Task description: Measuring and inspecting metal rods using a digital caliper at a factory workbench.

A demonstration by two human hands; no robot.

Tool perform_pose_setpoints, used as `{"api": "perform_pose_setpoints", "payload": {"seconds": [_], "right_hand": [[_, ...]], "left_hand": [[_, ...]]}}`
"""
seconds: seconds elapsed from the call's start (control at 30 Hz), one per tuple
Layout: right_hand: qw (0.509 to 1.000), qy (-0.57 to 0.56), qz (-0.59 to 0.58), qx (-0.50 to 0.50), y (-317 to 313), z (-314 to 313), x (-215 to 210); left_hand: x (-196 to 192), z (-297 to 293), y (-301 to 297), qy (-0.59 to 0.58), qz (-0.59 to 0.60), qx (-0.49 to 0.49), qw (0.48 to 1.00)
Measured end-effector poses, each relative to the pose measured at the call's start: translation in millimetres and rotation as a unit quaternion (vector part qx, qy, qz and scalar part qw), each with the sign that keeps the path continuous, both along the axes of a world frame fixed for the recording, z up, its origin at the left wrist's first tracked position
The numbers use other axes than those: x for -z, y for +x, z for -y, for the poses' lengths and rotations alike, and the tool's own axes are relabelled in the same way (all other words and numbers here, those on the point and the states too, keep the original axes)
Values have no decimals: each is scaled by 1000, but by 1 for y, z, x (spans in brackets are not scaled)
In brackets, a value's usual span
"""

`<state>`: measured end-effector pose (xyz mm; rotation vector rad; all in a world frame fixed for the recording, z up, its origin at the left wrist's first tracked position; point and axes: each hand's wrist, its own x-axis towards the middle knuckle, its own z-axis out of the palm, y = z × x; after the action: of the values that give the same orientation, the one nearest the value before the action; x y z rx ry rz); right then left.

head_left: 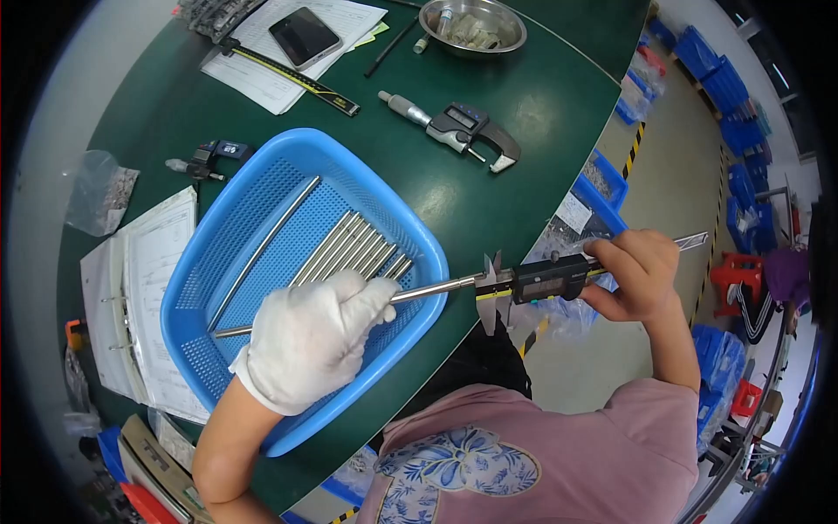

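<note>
My left hand (307, 339), in a white glove, is closed round a thin metal rod (435, 289) above the blue perforated basket (186, 278). The rod's right end reaches past the basket rim to the jaws of a digital caliper (550, 279). Bare and ungloved, my right hand (640, 276) grips the caliper by its body and slide, off the table's edge. Whether the jaws press on the rod I cannot tell. Inside the basket lie several shiny metal rods (345, 246) side by side, and one longer rod (266, 249) lies apart to their left.
On the green table (559, 113) are a larger micrometer (454, 127), a smaller micrometer (209, 160), a metal bowl (515, 37), a phone (305, 37) on papers, a tape-like ruler (297, 79) and an open ring binder (148, 297). Blue bins (602, 179) stand beyond the table's right edge.
</note>
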<state>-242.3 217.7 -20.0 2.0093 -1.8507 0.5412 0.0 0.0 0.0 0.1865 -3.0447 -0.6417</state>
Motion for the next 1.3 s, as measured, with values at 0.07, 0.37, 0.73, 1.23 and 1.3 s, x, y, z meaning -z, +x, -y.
{"api": "perform_pose_setpoints", "payload": {"seconds": [0.07, 0.37, 0.73, 1.23, 1.3], "right_hand": [[1000, 3, 5, -4, 1, -1, -3], [1000, 4, 15, 1, 0, 2, -1], [1000, 8, 12, 4, 1, 3, 0], [999, 27, 27, -17, 0, -1, -3], [999, 24, 28, -20, 0, 0, -2]], "left_hand": [[-2, -1, 0, 1, 14, 2, 1000], [5, 0, 0, 10, -28, -13, 999], [6, -2, 0, 5, -42, -20, 999], [6, 1, 1, 21, -40, -20, 999], [5, 2, 0, 12, -30, -22, 999]]}}
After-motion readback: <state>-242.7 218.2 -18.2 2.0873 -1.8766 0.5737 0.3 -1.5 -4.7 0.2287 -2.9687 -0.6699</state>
